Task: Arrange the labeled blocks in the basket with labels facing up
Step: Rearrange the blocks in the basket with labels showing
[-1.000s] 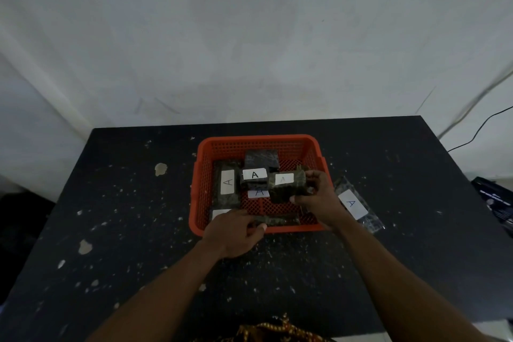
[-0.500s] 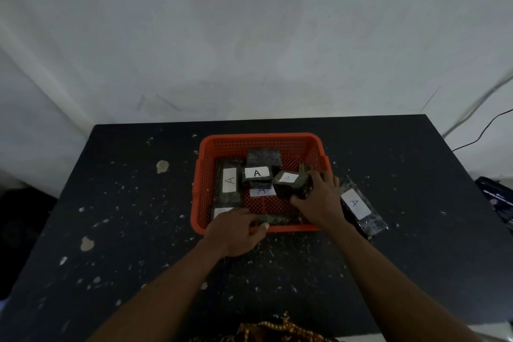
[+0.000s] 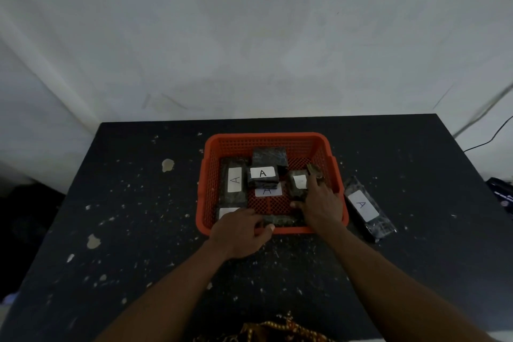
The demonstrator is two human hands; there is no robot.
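Orange plastic mesh forms the basket (image 3: 266,137) at the middle of a dark, paint-flecked table (image 3: 125,203), and both hands reach into its near side. Just beyond the left hand (image 3: 240,233), a long block (image 3: 234,183) lies flat against the basket's left wall with its white "A" label up. The left hand rests over the near rim, fingers curled around a dark block (image 3: 279,220) lying along the front wall; its label cannot be seen. Between the two hands and further in, a stubbier block (image 3: 263,175) sits label-up on top of others, with a second "A" label (image 3: 268,191) showing beneath it. The right hand (image 3: 319,207) presses down with fingers spread on a tilted block (image 3: 298,183) near the right wall, whose white label faces up. Outside the basket, just right of the right hand, a last block (image 3: 363,207) lies label-up on the table. These blocks look rigid, dense and fairly heavy, wrapped in what seems a glossy film that may be slippery. Gripping across the two long sides, away from the paper label, should hold best.
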